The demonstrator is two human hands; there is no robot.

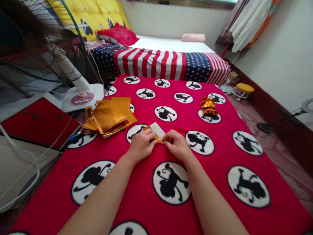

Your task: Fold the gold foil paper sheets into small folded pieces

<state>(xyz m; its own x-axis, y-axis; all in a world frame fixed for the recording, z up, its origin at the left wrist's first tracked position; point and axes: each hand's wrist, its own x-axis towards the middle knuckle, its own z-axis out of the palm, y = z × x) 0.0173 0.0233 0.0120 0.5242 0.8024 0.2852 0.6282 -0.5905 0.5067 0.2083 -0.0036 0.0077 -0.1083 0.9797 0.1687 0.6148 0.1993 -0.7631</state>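
Between my two hands lies a sheet of gold foil paper [157, 130], partly folded, its pale back facing up and a gold strip along the near edge. My left hand [143, 143] pinches the gold fold on its left side. On the right, my right hand [175, 143] grips the sheet's near right corner between thumb and fingers. To the left rests a loose stack of flat gold foil sheets [110, 114]. Several folded gold foil pieces [208, 106] sit in a small pile at the far right.
A red cloth with monkey prints [168, 98] covers the surface under my hands. A fan [81, 93] stands at the left beside a red-fronted cabinet [41, 117]. Behind is a bed with a striped cover [151, 63]; a yellow stool [245, 87] stands on the floor to the right.
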